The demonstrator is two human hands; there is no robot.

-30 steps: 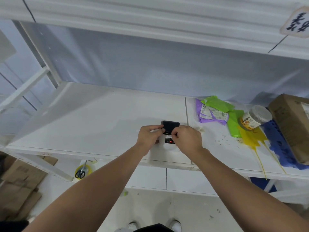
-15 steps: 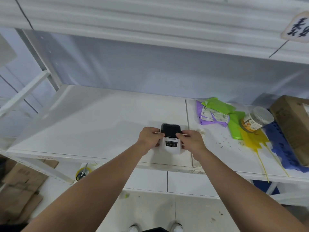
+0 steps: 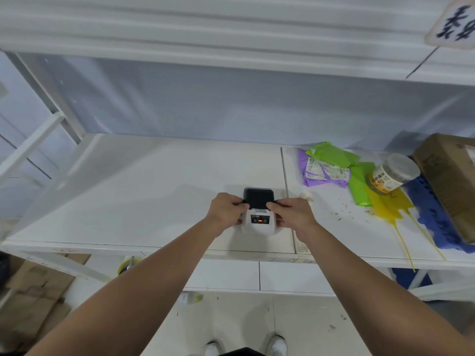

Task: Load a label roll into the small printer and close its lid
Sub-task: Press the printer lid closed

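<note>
While the small white printer (image 3: pixel 259 222) sits near the front edge of the white desk (image 3: pixel 154 191), its dark lid (image 3: pixel 258 197) stands tilted up at its 12 o'clock side, and whether a roll lies inside cannot be told. A red light shows on its front panel. At the printer's 9 o'clock, the left hand (image 3: pixel 227 209) curls round its side, thumb up by the lid's corner. At its 3 o'clock, the right hand (image 3: pixel 291 213) grips the other side the same way, fingers wrapped on the casing. Both forearms cover the desk's front edge below. Out towards 2 o'clock lie purple and green bags (image 3: pixel 331 167), well apart from the printer, then a clear jar (image 3: pixel 392 174) tipped on its side over a yellow bag (image 3: pixel 388 205). Farther at 3 o'clock sit a blue mat (image 3: pixel 434 222) and a cardboard box (image 3: pixel 452 181).
</note>
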